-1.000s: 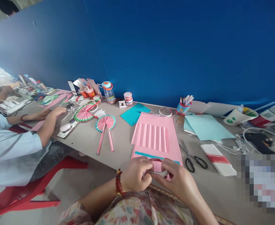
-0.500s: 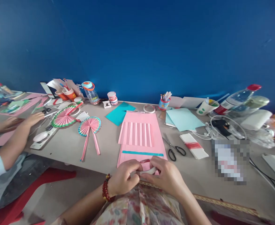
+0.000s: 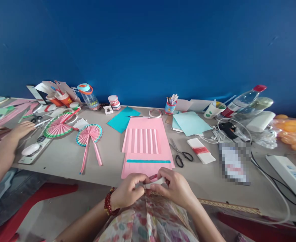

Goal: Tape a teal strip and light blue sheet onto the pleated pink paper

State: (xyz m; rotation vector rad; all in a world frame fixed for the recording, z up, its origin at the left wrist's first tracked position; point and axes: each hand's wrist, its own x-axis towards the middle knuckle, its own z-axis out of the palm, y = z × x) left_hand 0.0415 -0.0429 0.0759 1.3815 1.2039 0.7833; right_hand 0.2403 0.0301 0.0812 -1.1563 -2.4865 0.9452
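"While both hands meet near the body, what do they have between them?"

"It looks like a tape roll (image 3: pixel 159 182), pale outside, with red showing on its inner face. The left hand (image 3: pixel 127 190) pinches one side between thumb and forefinger; the right hand (image 3: pixel 177 188) pinches the other, its fingers curled over the top."

"Why two hands for so narrow a ring?"

"I'd guess one steadies it while the other feels along the rim. It is tilted so that part of the inside faces up, which may suit the eyes above. (Whether a tape end is lifted I cannot tell; the fingers cover too much.)"

"Where exactly is it?"

"Close to the body, by the near end of the large pink sheet (image 3: pixel 143 167)."

"And on that sheet?"

"A pleated pink paper (image 3: pixel 141 141), ridges running away from the person, with a teal strip (image 3: pixel 148 161) lying across, nearer the hands. Both were presumably laid flat to free the fingers."

"The scissors (image 3: pixel 180 156)?"

"On the table (image 3: pixel 200 178), just right of the sheet, black loops towards the person, which would suit the right hand."

"That paper fan (image 3: pixel 88 135) on the left?"

"Flat, its two handle strips pointing towards the near edge, perhaps placed to be glanced at."
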